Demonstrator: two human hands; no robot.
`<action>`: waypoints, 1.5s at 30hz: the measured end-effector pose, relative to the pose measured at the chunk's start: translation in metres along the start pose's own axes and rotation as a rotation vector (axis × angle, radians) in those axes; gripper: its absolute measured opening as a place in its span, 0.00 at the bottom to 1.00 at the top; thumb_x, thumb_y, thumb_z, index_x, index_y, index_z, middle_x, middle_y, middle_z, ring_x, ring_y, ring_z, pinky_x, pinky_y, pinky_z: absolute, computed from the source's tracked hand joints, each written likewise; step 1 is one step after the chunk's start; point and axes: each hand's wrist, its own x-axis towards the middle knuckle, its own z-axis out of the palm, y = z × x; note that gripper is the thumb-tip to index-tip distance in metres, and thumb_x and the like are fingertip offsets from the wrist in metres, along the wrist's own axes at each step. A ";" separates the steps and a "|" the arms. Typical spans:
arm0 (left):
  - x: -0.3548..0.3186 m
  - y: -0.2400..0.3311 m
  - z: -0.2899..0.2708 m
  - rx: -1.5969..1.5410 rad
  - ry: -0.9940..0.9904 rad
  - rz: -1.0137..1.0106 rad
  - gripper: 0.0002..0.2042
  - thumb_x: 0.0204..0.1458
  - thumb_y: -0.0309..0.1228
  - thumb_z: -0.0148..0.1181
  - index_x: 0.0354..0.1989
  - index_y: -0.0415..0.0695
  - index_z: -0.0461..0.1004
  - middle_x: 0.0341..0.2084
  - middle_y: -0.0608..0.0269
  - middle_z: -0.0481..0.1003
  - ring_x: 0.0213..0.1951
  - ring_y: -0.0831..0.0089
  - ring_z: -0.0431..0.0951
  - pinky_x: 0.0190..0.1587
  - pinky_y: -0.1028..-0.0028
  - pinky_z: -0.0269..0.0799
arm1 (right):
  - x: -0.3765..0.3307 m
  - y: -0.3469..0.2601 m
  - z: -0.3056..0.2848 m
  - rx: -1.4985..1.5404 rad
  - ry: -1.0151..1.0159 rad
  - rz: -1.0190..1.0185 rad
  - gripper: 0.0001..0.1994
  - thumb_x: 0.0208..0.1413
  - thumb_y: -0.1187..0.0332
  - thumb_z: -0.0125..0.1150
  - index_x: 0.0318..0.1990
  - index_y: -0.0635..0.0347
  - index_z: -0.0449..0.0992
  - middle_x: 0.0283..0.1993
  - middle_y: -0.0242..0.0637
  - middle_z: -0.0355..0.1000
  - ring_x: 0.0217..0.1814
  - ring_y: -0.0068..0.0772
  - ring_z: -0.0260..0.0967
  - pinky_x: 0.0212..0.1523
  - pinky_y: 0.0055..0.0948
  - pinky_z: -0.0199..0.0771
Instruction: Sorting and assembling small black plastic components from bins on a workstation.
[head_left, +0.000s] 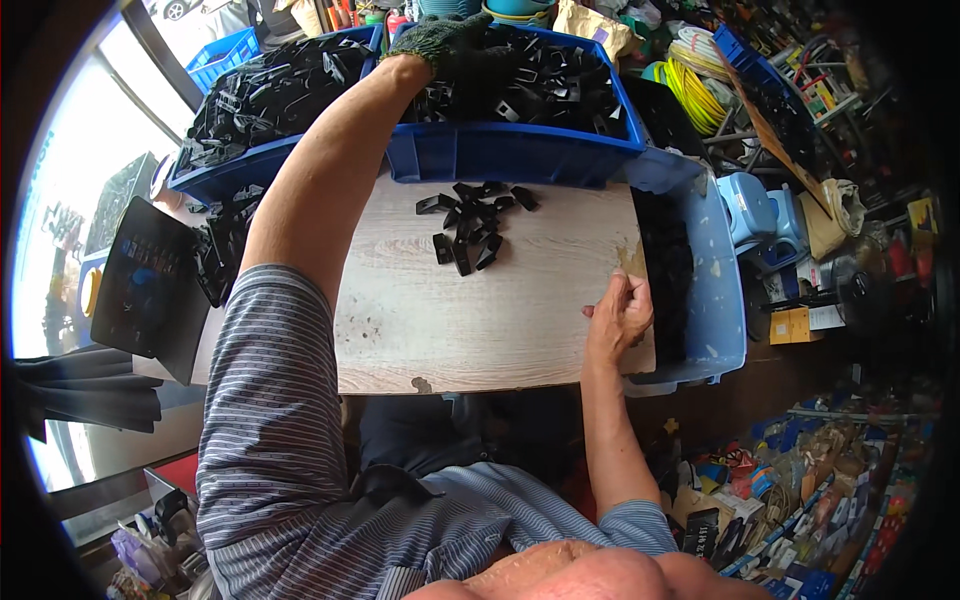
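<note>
My left hand [440, 42], in a dark knit glove, reaches into the far blue bin [500, 150] full of small black plastic parts [545, 80]. Its fingers blend into the dark parts, so their pose and any hold are hidden. Bare and loosely curled, my right hand [622, 315] rests at the right edge of the pale wood-grain board [470, 340]. Whatever its bent fingers may hold does not show. On the board, beyond its middle, lies a loose pile of black plastic clips [472, 218]. Beside my right hand, a light blue tub [722, 290] contains a dark mass.
Left of the far bin stands another blue bin [240, 155] heaped with black parts. A dark tablet-like screen [145, 280] leans at the board's left. Light blue stools [755, 212], a yellow hose coil [692, 95] and heaped clutter [790, 490] lie to the right.
</note>
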 end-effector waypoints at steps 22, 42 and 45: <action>-0.035 0.103 -0.060 -0.118 0.006 0.158 0.18 0.58 0.48 0.52 0.39 0.47 0.80 0.37 0.49 0.80 0.40 0.56 0.81 0.43 0.60 0.74 | 0.008 0.004 -0.014 -0.057 0.066 -0.032 0.12 0.62 0.67 0.57 0.29 0.64 0.69 0.20 0.28 0.66 0.16 0.15 0.59 0.13 0.18 0.66; -0.045 0.099 -0.079 0.121 0.240 0.187 0.09 0.54 0.39 0.56 0.32 0.47 0.77 0.22 0.55 0.77 0.24 0.52 0.79 0.26 0.56 0.73 | 0.002 -0.003 -0.004 -0.069 0.022 -0.009 0.11 0.60 0.66 0.58 0.29 0.63 0.71 0.21 0.26 0.61 0.18 0.16 0.55 0.14 0.21 0.70; -0.048 0.100 -0.083 -0.057 0.455 0.254 0.08 0.54 0.37 0.57 0.34 0.48 0.76 0.23 0.56 0.77 0.25 0.52 0.79 0.26 0.56 0.73 | 0.000 -0.005 -0.002 -0.048 0.012 -0.030 0.12 0.61 0.67 0.57 0.28 0.66 0.70 0.20 0.31 0.67 0.15 0.17 0.60 0.13 0.20 0.68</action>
